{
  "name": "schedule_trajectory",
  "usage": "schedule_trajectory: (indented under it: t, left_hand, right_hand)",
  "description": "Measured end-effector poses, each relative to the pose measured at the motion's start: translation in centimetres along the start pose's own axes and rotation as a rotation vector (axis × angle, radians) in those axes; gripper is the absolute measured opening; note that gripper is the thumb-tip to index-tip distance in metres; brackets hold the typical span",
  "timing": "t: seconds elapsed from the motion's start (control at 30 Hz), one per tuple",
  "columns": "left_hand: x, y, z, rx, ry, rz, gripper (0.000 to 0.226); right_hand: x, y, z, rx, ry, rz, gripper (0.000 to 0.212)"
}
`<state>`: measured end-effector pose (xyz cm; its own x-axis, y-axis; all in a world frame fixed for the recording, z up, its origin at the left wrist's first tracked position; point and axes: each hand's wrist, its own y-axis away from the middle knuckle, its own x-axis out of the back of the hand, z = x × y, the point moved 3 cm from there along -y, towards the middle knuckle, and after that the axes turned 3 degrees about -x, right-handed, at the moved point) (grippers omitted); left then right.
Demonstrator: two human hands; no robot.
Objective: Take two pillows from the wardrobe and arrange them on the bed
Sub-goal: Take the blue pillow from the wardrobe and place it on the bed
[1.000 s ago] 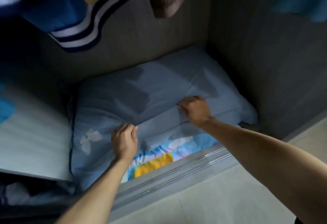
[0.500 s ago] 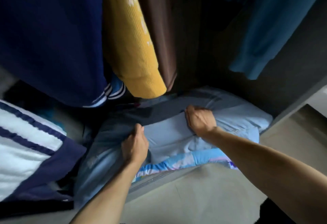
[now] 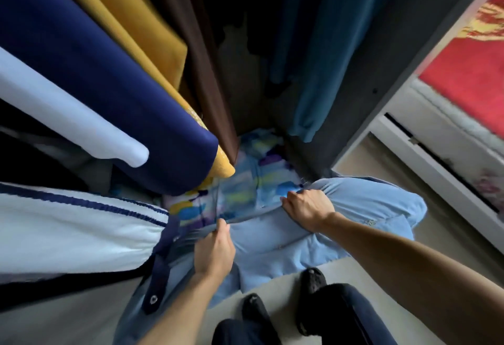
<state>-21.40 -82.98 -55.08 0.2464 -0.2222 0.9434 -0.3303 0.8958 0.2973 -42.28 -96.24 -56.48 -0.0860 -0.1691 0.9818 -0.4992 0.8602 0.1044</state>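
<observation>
Now, left hand: fingers closed on the near edge of the light blue pillow.
Right hand: clenched on the same pillow's top.
Pillow: half out of the wardrobe, over the floor.
Beneath: patterned pillow inside, under hanging clothes.
Bed: right.

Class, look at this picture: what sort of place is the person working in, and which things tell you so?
Most likely a bedroom: hanging clothes fill an open wardrobe, a bed stands nearby, and both hands grip a light blue pillow.
</observation>
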Motion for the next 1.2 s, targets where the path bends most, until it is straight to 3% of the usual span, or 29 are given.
schedule_trajectory:
  t: [0.17, 0.3, 0.47, 0.73, 0.93, 1.2]
  left_hand:
    - [6.7, 4.2, 4.0, -0.182, -0.035, -0.056, 0.019]
    - [10.7, 5.1, 9.1, -0.419, -0.017, 0.039, 0.011]
    - [13.3, 5.5, 18.2, -0.634, 0.078, 0.036, 0.029]
    - [14.2, 6.3, 38.6, -0.813, 0.013, 0.054, 0.051]
    - [14.1, 8.0, 53.8, -0.897, 0.076, 0.069, 0.054]
    - [16.3, 6.7, 68.4, -1.024, 0.064, 0.129, 0.053]
  right_hand:
    - [7.7, 6.5, 1.7, -0.075, -0.055, -0.036, 0.062]
    - [13.3, 10.9, 4.7, -0.132, -0.079, -0.044, 0.072]
    - [19.0, 16.5, 11.0, -0.245, -0.09, 0.036, 0.071]
    - [25.2, 23.8, 27.8, -0.444, -0.096, 0.122, 0.065]
    - [30.6, 28.2, 41.3, -0.523, -0.039, 0.164, 0.061]
    - [36.9, 29.8, 53.5, -0.578, 0.029, 0.226, 0.06]
